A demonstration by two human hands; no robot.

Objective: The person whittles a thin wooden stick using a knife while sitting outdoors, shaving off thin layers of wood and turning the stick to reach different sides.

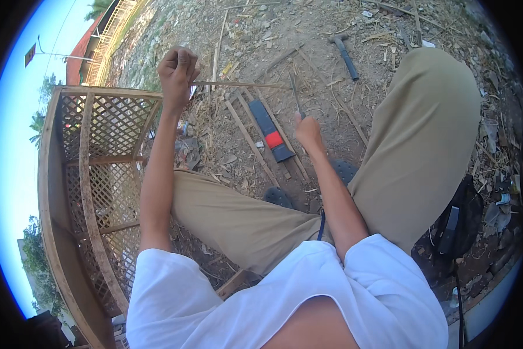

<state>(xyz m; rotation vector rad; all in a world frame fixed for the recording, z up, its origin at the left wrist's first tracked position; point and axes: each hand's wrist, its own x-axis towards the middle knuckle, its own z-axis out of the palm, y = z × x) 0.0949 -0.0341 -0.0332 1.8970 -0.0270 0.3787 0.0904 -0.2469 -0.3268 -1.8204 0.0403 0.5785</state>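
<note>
Nearest is the white short-sleeved shirt, with the bent knees in khaki cloth trousers beyond it; between and above the knees, the right hand is wrapped around the handle of a narrow knife with a greyish blade, which points up and away; farther to the left, the raised left hand is curled into a fist that seems clamped on one end of a long, thin, brown wood-like strip, though the contact inside the palm is hidden; the strip lies nearly level between the hands, its free end at the blade, and whether they touch I cannot tell; being so slender, it is probably light, fairly stiff but springy, dry rather than slippery, and liable to snap or splinter if bent hard; the safest hold looks to be the fist's end, well apart from the knife edge; below the strip, on the littered soil, a dark-blue oblong case with a red band lies among pale wooden slats; farthest out rests a dark-handled hammer.
</note>
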